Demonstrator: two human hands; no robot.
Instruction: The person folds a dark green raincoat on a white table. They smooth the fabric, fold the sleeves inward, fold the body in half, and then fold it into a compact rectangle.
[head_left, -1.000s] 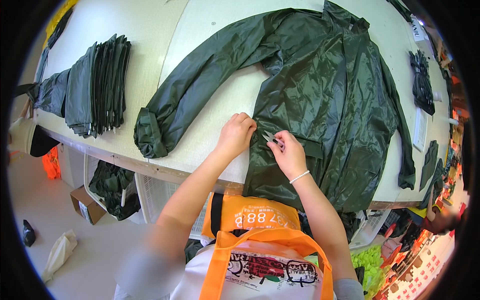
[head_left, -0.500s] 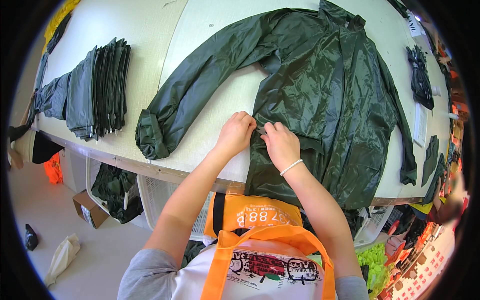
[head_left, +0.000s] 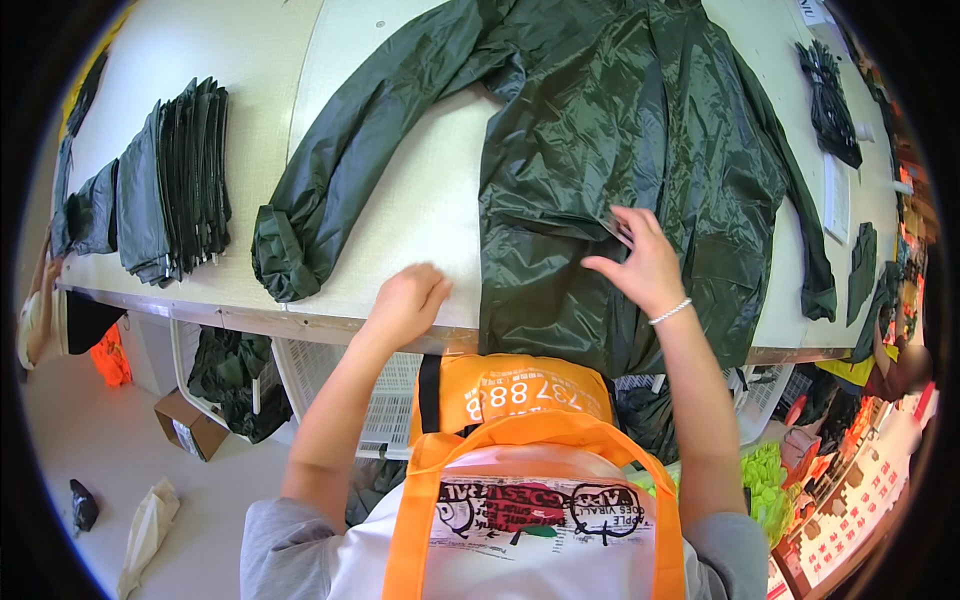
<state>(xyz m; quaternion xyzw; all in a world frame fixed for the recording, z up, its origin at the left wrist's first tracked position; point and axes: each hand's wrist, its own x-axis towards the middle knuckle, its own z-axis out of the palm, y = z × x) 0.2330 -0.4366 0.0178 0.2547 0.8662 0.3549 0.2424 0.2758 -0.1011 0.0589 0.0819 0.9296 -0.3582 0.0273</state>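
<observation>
A dark green, shiny jacket (head_left: 560,150) lies spread over the white table, its left-hand sleeve (head_left: 345,165) stretched out with a gathered cuff. Over the lower front, beside a pocket-like opening, is my right hand (head_left: 645,270). Its thumb stands away from the curved fingers, and a small silvery tool (head_left: 622,232) shows among them, too small to name surely. My left hand (head_left: 408,300) is off the jacket, over the table near its front edge. Its fingers are curled in and slightly blurred, with nothing visible in them.
A stack of folded dark green garments (head_left: 175,185) stands at the left. A bundle of dark cords (head_left: 830,105) lies at the far right. Under the table edge are white plastic baskets (head_left: 385,400) and an orange bag (head_left: 515,390). Another person's arm (head_left: 40,310) appears at the left rim.
My hands, together at the jacket's left-hand edge before, are now apart. The left has let go and moved left and down; the right has moved right across the jacket. The view has shifted slightly.
</observation>
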